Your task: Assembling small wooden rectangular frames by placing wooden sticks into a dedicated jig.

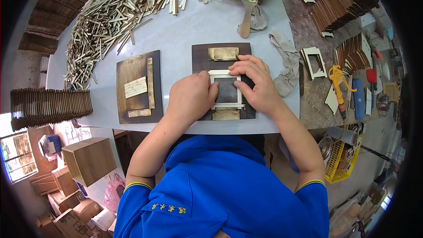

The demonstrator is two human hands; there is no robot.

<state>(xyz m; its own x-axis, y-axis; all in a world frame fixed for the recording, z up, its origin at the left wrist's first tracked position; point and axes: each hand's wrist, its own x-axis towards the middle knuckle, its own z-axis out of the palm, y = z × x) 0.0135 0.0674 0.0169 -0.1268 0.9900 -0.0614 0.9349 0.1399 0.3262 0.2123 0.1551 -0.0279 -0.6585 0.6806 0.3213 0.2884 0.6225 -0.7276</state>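
A small pale wooden frame (227, 105) lies flat on a dark board (200, 52) in front of me, between two wooden blocks fixed to that board. The upper wooden block (224, 53) sits beyond the frame, the lower wooden block (226, 114) on the near side. My left hand (190, 96) is closed, its thumb and curled fingers pressed to the frame's left side. At the upper right corner, my right hand (256, 83) grips the right side between thumb and bent fingers. Parts of the frame's sides are hidden under both hands.
To the left lies another board (134, 70) carrying several pale strips (135, 87). A big heap of wooden strips (110, 17) covers the far left. A brush (250, 11), a crumpled cloth (285, 64) and a yellow glue gun (337, 79) lie toward the right.
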